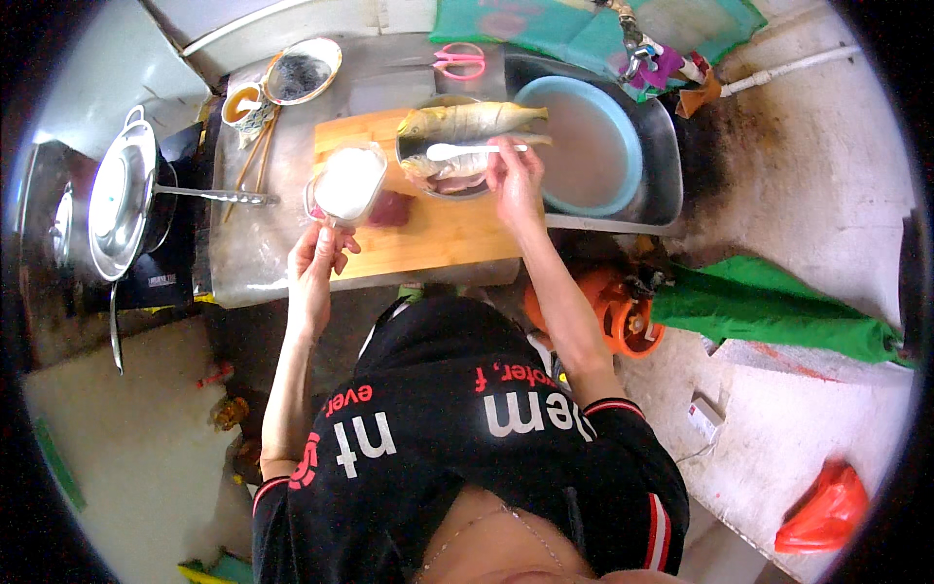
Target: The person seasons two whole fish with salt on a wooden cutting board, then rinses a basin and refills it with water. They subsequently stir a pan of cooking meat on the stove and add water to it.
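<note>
My left hand (319, 261) grips a clear container (351, 182) filled with white granules, held over the left part of a wooden cutting board (428, 245). In my right hand (518, 183) is a white spoon (459, 151), its bowl end pointing left above the fish. Two yellowish fish lie in a round metal bowl (455, 197): the far fish (472, 121) sticks out over the rim, and the near fish (446, 167) is partly hidden by the spoon. Cuts show along the far fish's side. A dark red object (391, 208) rests on the board beside the container; its kind is unclear.
Right of the board, a blue basin (632, 146) of cloudy water sits in the sink below a tap (637, 56). Pink scissors (459, 63) lie at the back. Leftward are chopsticks (261, 161), a dish (331, 60), a cup (235, 109) and a long-handled metal pan (122, 200).
</note>
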A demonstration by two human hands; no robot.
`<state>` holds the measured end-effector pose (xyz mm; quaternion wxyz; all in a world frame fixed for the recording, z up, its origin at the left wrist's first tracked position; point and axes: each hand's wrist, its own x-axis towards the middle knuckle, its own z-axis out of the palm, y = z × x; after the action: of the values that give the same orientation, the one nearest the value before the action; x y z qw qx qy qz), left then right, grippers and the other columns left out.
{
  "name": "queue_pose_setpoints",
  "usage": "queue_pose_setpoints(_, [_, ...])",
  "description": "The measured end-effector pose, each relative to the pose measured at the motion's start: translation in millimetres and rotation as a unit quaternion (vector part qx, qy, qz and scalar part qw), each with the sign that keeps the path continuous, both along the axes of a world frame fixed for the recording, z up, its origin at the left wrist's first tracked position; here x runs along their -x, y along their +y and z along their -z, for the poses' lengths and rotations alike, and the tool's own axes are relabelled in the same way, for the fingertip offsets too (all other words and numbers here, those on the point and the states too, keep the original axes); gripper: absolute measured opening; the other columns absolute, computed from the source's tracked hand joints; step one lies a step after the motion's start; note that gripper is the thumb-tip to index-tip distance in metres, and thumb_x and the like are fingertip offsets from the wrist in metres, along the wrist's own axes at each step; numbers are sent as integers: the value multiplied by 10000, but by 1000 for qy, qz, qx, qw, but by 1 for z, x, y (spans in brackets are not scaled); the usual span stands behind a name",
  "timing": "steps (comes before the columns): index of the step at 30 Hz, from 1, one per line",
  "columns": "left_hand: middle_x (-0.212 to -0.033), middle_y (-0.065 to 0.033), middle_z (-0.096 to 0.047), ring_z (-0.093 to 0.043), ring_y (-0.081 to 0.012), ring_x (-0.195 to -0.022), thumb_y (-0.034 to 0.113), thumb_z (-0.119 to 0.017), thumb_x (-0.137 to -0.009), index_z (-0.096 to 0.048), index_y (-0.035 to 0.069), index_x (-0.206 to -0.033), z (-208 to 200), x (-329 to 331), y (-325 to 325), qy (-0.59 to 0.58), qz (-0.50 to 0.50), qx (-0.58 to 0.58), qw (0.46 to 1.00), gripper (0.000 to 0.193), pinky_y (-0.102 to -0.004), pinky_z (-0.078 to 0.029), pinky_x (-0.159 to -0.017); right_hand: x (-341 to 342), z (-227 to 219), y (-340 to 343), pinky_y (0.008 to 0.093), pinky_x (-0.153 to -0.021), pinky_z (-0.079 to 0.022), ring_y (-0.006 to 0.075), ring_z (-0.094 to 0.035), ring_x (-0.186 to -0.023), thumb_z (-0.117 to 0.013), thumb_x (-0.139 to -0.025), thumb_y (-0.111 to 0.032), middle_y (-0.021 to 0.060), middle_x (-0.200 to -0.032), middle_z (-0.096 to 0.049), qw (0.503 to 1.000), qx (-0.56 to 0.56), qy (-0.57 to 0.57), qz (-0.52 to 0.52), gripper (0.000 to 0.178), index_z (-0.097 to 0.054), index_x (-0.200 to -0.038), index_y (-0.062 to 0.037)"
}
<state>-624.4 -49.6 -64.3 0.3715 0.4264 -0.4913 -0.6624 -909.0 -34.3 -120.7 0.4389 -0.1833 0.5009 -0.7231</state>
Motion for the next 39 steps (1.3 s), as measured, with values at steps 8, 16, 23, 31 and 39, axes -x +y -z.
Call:
queue_pose_setpoints(8, [-766,-16,-582,-364,-52,-610,295,-454,-956,-586,35,-932,2,-5,-1,-18,4,-3,1000,292,-192,-310,-575,-11,-4,-5,208,-435,-294,72,-415,-477,-552,-895,-201,-3,-611,-481,999,6,33,-13,184,-593,-878,-22])
queue_pose_setpoints(16, [-899,-71,-600,-478,-80,-697,313,-433,-961,-564,21,-943,8,-6,-5,-28,41,7,999,321,-206,-336,-563,15,4,10,218,-361,-259,78,-412,-418,-562,-888,-208,3,-574,-484,1000,11,23,12,190,-594,-867,-22])
queue_pose_setpoints(23, [-789,-25,-584,-401,-64,-640,316,-461,-951,-591,33,-955,3,11,-5,-20,31,13,999,312,-202,-325,-582,53,-11,32,225,-383,-292,94,-417,-443,-528,-911,-160,22,-632,-503,994,9,60,86,170,-594,-894,-5])
queue_pose_setpoints(31, [-740,-13,-579,-370,-61,-608,307,-482,-944,-584,61,-856,2,20,-10,-16,44,7,999,280,-203,-319,-585,47,2,30,223,-407,-304,99,-439,-462,-547,-899,-164,26,-636,-515,993,-4,62,96,173,-600,-899,1])
queue_pose_setpoints(39, [-730,-12,-573,-373,-65,-610,296,-474,-947,-567,69,-819,7,23,-13,-17,65,8,998,277,-206,-320,-584,37,4,10,217,-385,-312,85,-442,-440,-550,-899,-184,6,-608,-506,994,21,82,72,165,-592,-885,-24])
